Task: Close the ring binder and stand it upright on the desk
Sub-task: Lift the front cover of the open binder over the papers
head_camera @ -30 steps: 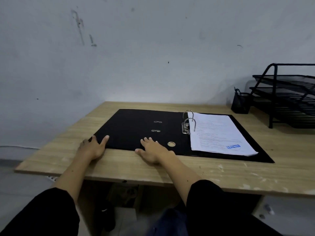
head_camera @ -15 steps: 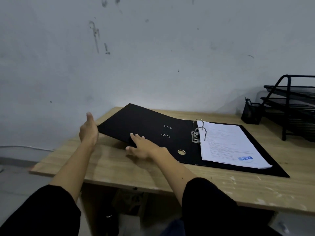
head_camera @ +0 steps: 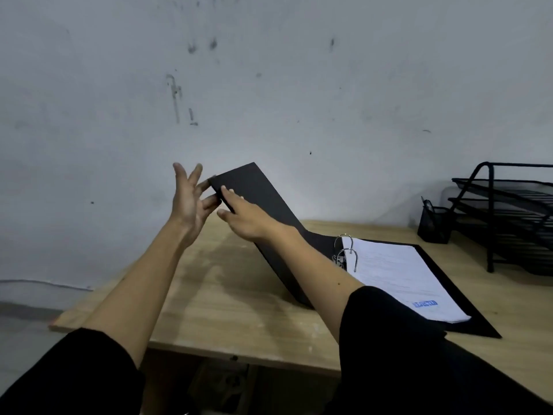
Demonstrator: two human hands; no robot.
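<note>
Front cover (head_camera: 263, 202) of the ring binder (head_camera: 449, 298), flat on the desk (head_camera: 239, 295) a second ago and barely raised half a second ago, now stands steeply tilted, swinging toward the paper stack (head_camera: 401, 280) and rings (head_camera: 347, 250). Left hand (head_camera: 191, 202) open, fingers spread, fingertips against the cover's free edge; right hand (head_camera: 244, 217) open, flat on the cover's near face, no closed grip. Judgement: closing is about halfway; the back cover lies flat, standing upright not yet begun.
</note>
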